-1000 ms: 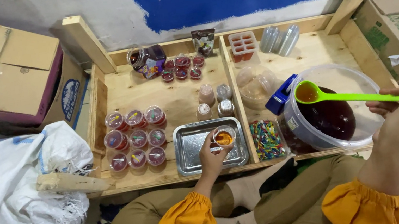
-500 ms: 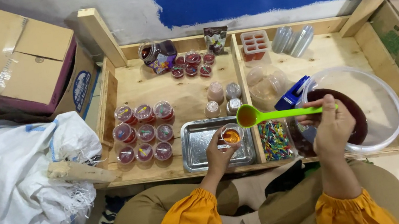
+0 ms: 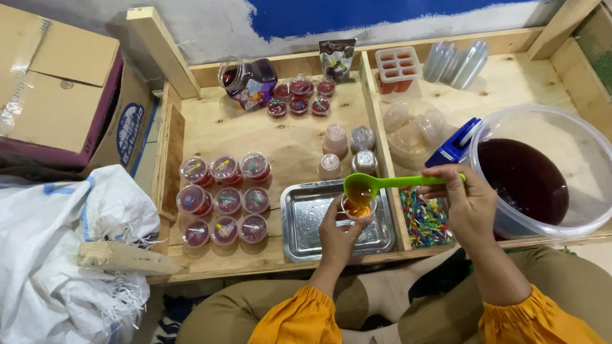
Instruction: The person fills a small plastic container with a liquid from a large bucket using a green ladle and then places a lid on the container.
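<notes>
The right hand [image 3: 471, 204] grips the handle of a green ladle [image 3: 384, 183], its fingers wrapped tight round the far end, and holds the bowl of the ladle tipped over a small clear cup [image 3: 357, 206]. The left hand [image 3: 341, 233] steadies that cup from below and beside, fingers curled narrowly about its wall; the cup sits over the metal tray [image 3: 305, 229] at the front of the wooden tray table [image 3: 277, 140]. An orange-amber liquid shows in the ladle and in the cup, though whether it is running between them at this instant is hard to tell from above.

Just right of the right hand stands a large clear plastic bowl [image 3: 586, 154] holding dark red liquid. Between the metal tray and the bowl lies a packet of small coloured spoons [image 3: 426, 219]. Left of the metal tray a group of filled, lidded cups [image 3: 225, 200] stands in rows, and more of them sit near a glass jar [image 3: 248, 83] at the back. A blue scoop [image 3: 454, 146] leans by the bowl's rim. Off the table to the left lie a white woven sack [image 3: 14, 272] and a cardboard box [image 3: 18, 85].
</notes>
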